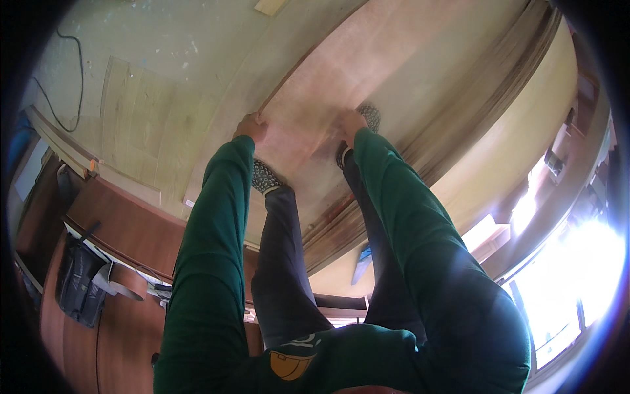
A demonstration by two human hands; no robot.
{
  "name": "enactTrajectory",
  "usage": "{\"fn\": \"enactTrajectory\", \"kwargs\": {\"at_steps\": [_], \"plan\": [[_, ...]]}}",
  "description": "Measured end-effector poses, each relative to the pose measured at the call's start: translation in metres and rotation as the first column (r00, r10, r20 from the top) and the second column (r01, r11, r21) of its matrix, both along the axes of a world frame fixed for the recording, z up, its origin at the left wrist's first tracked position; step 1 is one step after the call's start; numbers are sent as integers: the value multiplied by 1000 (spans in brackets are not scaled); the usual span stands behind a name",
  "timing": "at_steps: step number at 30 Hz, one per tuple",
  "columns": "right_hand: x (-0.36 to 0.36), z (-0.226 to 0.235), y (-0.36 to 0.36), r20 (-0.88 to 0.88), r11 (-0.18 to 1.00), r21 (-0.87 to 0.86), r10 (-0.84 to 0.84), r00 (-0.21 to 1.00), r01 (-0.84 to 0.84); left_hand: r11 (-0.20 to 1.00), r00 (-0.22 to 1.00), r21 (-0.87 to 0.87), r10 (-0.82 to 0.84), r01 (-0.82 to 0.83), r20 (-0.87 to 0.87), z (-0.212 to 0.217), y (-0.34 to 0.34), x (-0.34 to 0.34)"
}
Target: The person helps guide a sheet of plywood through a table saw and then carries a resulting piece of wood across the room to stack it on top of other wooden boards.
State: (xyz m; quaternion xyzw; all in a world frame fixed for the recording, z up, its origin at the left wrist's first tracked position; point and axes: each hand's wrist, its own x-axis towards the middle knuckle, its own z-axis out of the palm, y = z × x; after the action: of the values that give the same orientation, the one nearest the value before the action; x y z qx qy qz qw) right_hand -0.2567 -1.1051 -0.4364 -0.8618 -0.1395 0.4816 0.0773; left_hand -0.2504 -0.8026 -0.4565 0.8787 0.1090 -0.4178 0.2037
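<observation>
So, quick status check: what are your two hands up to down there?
Left hand and right hand both gripping a thin reddish wood sheet. Sheet flat over the stacked boards. Both feet planted on it.

At frame centre the thin plywood sheet (328, 98) looks pale pinkish, smooth and matt. The floor (151, 46) at upper left is dull, scuffed and paint-flecked. Lower left, the brown cabinet panels (125, 230) show a slight sheen. The green sleeves (210, 262) are soft matt cloth

Both arms stretched down — left hand (250, 126), right hand (350, 122) curled.
</observation>
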Motion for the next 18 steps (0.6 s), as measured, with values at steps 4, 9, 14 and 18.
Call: {"fn": "enactTrajectory", "kwargs": {"at_steps": [4,9,14,18], "plan": [[-18,5,-14,56,970,95,217,975,-222,995,992,21,100,-102,77,22,15,-22],[-96,83,-113,219,983,-9,180,959,-183,998,991,-64,-14,6,-134,129,-5,-53],[-192,229,-240,-291,988,-84,-150,945,131,929,920,53,-355,367,-166,309,-2,-84],[-230,394,-308,-260,173,-617,-966,9,767,985,982,65,-167,162,85,403,-26,-26]]}}
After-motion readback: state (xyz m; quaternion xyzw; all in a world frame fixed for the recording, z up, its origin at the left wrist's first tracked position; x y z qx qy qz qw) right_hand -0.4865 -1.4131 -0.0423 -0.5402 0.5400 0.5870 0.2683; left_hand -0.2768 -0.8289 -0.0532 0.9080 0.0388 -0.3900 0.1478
